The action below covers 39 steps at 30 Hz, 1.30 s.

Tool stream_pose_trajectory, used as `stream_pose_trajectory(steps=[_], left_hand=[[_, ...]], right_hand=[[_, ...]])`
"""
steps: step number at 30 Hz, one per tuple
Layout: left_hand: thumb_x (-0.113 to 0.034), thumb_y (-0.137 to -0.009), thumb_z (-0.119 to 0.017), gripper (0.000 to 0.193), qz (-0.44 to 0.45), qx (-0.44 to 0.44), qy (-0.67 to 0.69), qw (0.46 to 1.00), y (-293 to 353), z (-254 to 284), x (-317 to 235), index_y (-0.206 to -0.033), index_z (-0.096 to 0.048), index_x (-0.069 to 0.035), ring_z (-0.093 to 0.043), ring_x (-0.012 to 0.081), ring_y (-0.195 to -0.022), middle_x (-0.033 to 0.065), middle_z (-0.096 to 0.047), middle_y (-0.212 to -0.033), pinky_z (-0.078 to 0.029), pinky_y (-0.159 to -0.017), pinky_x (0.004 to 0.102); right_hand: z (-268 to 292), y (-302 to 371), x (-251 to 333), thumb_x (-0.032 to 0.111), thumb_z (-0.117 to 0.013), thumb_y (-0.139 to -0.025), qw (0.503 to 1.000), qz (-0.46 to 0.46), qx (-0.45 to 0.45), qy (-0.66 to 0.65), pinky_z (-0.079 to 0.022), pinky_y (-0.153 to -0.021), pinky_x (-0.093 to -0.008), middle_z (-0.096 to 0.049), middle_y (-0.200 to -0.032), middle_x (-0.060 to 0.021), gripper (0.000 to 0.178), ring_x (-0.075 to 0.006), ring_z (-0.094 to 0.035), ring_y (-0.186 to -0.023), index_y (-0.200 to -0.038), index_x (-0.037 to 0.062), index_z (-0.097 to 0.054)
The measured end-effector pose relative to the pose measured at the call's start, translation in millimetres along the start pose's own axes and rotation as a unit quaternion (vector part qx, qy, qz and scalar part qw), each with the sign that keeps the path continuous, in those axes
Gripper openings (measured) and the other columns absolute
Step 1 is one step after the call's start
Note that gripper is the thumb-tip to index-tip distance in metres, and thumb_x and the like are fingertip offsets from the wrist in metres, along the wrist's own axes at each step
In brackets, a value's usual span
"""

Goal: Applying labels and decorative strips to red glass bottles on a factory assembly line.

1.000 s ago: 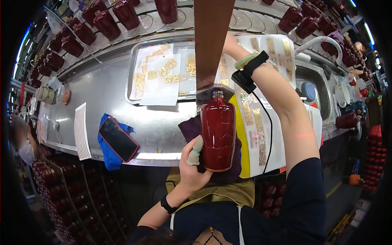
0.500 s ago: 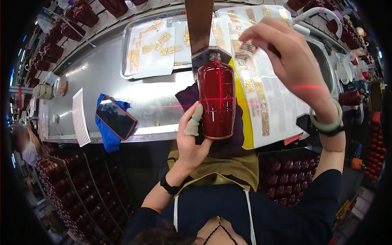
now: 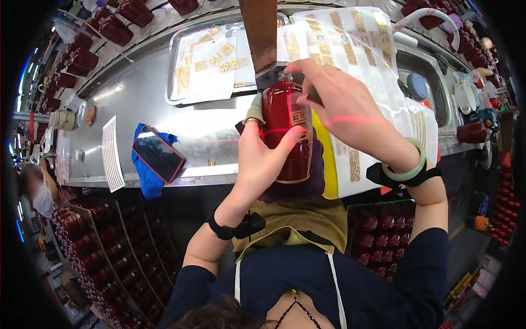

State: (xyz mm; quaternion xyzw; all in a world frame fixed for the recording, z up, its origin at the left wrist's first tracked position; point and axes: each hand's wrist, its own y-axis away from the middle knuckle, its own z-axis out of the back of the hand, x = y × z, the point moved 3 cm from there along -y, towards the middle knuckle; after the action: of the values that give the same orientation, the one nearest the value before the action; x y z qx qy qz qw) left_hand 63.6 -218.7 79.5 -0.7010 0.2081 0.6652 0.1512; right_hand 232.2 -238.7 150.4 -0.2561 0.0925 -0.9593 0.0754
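A glossy dark red bottle (image 3: 285, 159) lies in the middle, its clear neck pointing away from me. My left hand (image 3: 263, 148) is closed around its left side, with a pale cloth finger cot (image 3: 255, 109) on one finger. Over the bottle's upper right side, my right hand (image 3: 342, 101) has its fingers bent and pinches the upper part of a decal with gold characters (image 3: 299, 118). The decal lies along the bottle's front; its top end is hidden by my fingers. Red laser lines cross the bottle, and a dark purple cloth (image 3: 293, 193) shows under it.
Beyond the bottle stands a brown post (image 3: 259, 33). To its left, a metal tray (image 3: 171, 82) bears cut gold decals; to the right lie decal sheets (image 3: 378, 93) over a yellow sheet (image 3: 330, 181). A phone (image 3: 159, 155) rests on blue cloth. A sink (image 3: 438, 82) is at far right.
My right hand has moved left and nearer with the decal, from above the sheets onto the bottle. My left hand has slid up the bottle, its thumb now across the front.
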Motion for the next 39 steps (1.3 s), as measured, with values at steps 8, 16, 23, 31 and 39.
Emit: stream_pose_trajectory(steps=[8,16,23,31,39], left_hand=[[-0.007,-0.087,-0.080,0.070,0.062,0.047,0.115,0.990,-3,7,0,-0.144,-0.041,0.003,-0.064,0.0179,-0.117,0.0122,-0.061,-0.131,-0.054,-0.101,0.0342],[-0.008,-0.087,-0.081,0.075,0.092,0.060,0.132,0.985,-5,13,10,-0.146,-0.037,0.003,-0.058,0.0209,-0.125,0.0153,-0.056,-0.137,-0.049,-0.108,0.0373],[-0.008,-0.088,-0.080,0.075,0.091,0.060,0.133,0.985,-4,14,14,-0.147,-0.035,0.004,-0.056,0.0227,-0.129,0.0170,-0.053,-0.140,-0.047,-0.111,0.0389],[-0.006,-0.090,-0.078,0.076,0.093,0.067,0.154,0.981,-4,17,17,-0.149,-0.032,0.005,-0.054,0.0230,-0.132,0.0178,-0.050,-0.143,-0.045,-0.112,0.0392],[-0.007,-0.098,-0.068,0.070,0.094,0.034,0.218,0.971,-9,17,9,-0.156,-0.029,0.003,-0.052,0.0198,-0.132,0.0140,-0.049,-0.148,-0.043,-0.113,0.0369]], right_hand=[[-38,11,-33,0.024,-0.071,-0.095,0.921,-0.209,-0.037,-0.325,-0.042,-0.064,-0.0284,-0.049,-0.080,0.0021,0.032,-0.0102,-0.048,-0.071,-0.117,0.0026,-0.065],[-59,17,-31,0.021,-0.078,-0.091,0.843,-0.247,-0.105,-0.465,-0.035,-0.060,-0.0190,-0.039,-0.079,0.0083,0.036,-0.0024,-0.038,-0.068,-0.118,0.0010,-0.065],[-54,16,-26,0.021,-0.078,-0.090,0.857,-0.248,-0.106,-0.439,-0.035,-0.061,-0.0203,-0.038,-0.078,0.0080,0.036,-0.0029,-0.037,-0.070,-0.117,0.0007,-0.066],[-54,15,-21,0.020,-0.078,-0.090,0.856,-0.258,-0.111,-0.433,-0.034,-0.061,-0.0199,-0.038,-0.079,0.0081,0.035,-0.0029,-0.036,-0.070,-0.117,0.0006,-0.066],[-59,32,-24,0.018,-0.071,-0.097,0.816,-0.281,-0.140,-0.485,-0.032,-0.063,-0.0185,-0.039,-0.079,0.0092,0.034,-0.0010,-0.038,-0.071,-0.127,0.0027,-0.063]])
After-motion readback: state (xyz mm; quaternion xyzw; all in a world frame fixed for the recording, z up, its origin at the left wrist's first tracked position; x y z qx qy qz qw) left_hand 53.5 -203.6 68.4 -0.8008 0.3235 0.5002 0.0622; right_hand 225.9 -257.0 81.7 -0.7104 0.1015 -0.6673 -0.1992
